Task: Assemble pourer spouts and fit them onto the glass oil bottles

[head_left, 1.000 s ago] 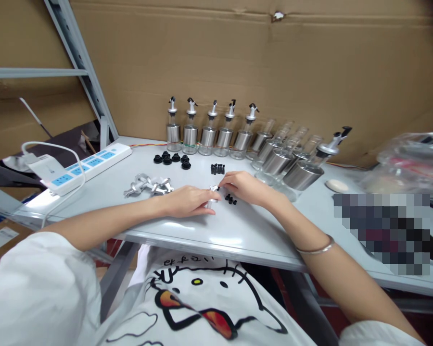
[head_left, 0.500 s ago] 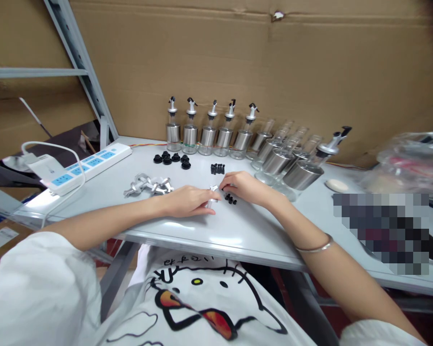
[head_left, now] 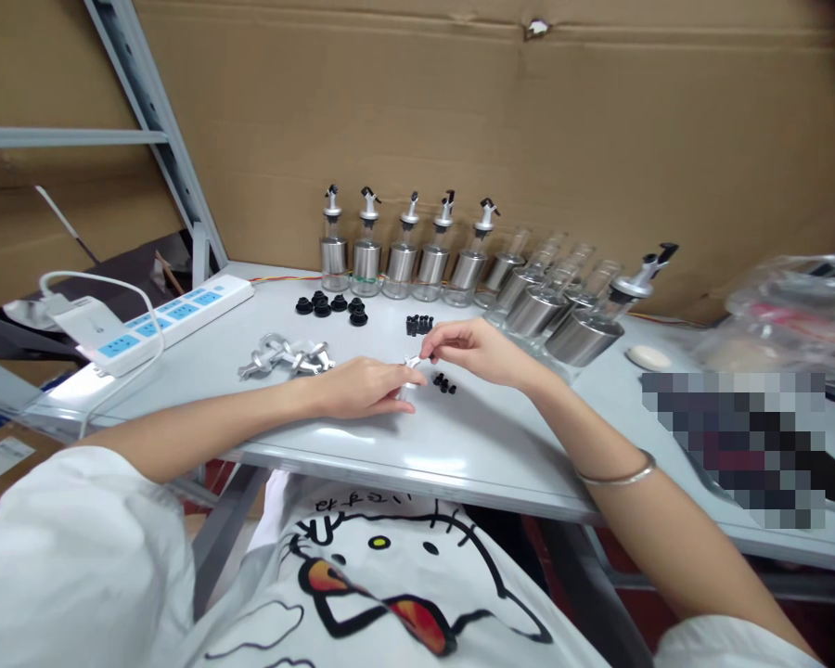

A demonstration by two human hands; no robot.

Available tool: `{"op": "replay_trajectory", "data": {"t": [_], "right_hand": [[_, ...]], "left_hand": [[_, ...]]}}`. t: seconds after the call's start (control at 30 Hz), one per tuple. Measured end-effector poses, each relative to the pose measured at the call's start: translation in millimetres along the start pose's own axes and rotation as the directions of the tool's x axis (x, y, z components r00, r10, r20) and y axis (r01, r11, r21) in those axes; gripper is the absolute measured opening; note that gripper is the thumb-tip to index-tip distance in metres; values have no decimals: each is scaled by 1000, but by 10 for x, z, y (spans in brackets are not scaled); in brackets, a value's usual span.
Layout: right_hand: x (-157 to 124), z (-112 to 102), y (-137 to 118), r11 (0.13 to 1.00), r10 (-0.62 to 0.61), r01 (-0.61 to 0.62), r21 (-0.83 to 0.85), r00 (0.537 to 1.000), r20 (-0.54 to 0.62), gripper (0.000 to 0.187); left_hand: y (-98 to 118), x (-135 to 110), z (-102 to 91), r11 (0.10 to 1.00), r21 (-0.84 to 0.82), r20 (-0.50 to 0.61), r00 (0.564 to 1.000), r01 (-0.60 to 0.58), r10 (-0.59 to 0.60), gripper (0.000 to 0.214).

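Observation:
My left hand (head_left: 362, 388) is closed around a silver pourer spout (head_left: 411, 363), mostly covered by my fingers. My right hand (head_left: 479, 353) is pinched at the top of that spout, with a tiny dark piece (head_left: 432, 357) at its fingertips, too small to make out fully. Just below my right hand lie several small black caps (head_left: 444, 383). Behind it stands a tight row of small black lever pieces (head_left: 419, 325). Left of my left hand is a pile of silver pourer spouts (head_left: 285, 356). Farther back sit several black stoppers (head_left: 330, 306).
Along the cardboard wall (head_left: 390, 93) stand glass bottles with steel sleeves (head_left: 431, 267), several topped with pourers. A white power strip (head_left: 173, 325) lies at the left. On the right are a white oval object (head_left: 648, 358), a plastic bag (head_left: 793, 311) and a blurred-out patch.
My right hand has lifted slightly from beside the small black caps to the top of the spout. My left hand stays in place, holding the spout.

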State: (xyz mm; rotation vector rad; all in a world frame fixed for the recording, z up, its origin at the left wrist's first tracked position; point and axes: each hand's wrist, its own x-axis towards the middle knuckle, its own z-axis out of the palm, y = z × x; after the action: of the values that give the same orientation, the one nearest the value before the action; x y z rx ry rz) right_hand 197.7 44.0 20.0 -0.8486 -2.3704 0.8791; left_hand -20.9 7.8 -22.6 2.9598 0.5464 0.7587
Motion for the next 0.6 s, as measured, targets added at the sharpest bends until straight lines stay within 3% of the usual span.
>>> {"op": "replay_trajectory", "data": {"t": [0.23, 0.37, 0.6], "right_hand": [[14, 40, -41, 950, 160, -148, 275, 987, -23, 12], [18, 71, -68, 863, 222, -201, 463, 975, 9, 23], [0, 108, -140, 869, 123, -108, 482, 992, 1, 20]], "left_hand": [[1, 0, -5, 1000, 3, 31, 999, 28, -28, 32], [6, 3, -6, 999, 9, 32, 998, 44, -45, 31], [-3, -6, 5, 998, -10, 51, 997, 62, -61, 29]]}}
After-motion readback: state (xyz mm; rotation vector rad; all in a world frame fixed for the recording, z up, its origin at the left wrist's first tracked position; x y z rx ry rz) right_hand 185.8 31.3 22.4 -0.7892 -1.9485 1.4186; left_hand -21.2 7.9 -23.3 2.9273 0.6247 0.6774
